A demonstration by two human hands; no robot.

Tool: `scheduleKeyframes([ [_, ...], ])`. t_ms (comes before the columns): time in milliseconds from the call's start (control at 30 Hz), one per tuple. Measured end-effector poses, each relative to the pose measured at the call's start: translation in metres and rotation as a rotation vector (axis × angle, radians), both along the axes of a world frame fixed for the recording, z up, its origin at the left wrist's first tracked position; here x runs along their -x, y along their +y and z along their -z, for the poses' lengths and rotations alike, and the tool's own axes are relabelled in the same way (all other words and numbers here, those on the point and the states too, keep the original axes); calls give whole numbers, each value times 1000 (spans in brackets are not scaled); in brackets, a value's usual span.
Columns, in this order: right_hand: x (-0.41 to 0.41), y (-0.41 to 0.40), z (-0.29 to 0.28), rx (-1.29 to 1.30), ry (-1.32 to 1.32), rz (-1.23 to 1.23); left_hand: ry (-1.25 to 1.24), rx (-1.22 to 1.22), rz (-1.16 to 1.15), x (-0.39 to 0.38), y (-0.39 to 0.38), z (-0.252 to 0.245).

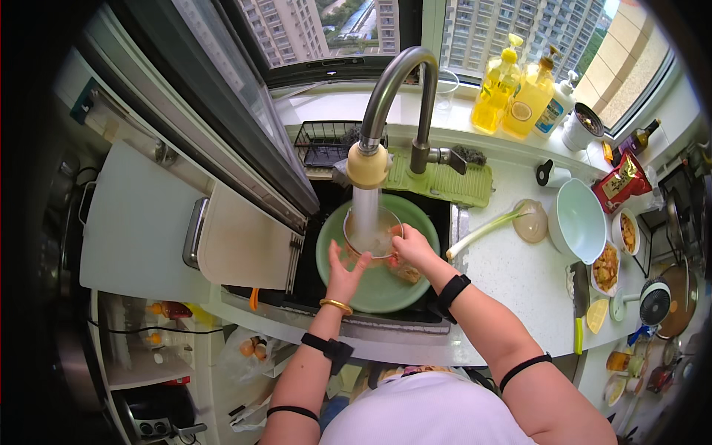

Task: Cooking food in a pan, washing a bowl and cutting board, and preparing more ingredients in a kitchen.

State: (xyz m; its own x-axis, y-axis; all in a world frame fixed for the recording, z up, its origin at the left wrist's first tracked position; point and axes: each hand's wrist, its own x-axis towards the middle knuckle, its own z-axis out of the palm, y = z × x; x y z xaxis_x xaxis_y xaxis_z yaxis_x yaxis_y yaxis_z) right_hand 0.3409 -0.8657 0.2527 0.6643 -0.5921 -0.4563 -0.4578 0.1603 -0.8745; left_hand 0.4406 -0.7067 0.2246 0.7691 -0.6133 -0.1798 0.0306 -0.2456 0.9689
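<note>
A clear glass vessel (387,229) sits tilted in or just above a green plastic basin (370,292) in the sink. Water pours into it from the cream-coloured nozzle (367,167) of the tap. My right hand (413,246) grips the vessel at its right side. At the near left of the glass is my left hand (343,273), thumb and fingers spread; whether the fingertips touch the glass is unclear. Beneath my right hand, something reddish and brown (409,272) shows in the basin, partly hidden.
The tap (425,100) arches over the sink, behind a green draining mat (464,183). Right on the counter lie a spring onion (484,231), a pale-blue bowl (578,222), a knife (579,311) and food dishes (605,270). Cutting boards (250,239) stand left. Soap bottles (495,94) line the sill.
</note>
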Motion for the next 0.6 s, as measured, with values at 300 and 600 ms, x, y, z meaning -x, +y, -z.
scheduleKeyframes([
  [300, -1, -14, -31, 13, -53, -226, 685, 312, -21, 0, -22, -47],
  [600, 34, -137, -47, 1084, -21, 284, 645, 176, 73, -14, -25, -65],
])
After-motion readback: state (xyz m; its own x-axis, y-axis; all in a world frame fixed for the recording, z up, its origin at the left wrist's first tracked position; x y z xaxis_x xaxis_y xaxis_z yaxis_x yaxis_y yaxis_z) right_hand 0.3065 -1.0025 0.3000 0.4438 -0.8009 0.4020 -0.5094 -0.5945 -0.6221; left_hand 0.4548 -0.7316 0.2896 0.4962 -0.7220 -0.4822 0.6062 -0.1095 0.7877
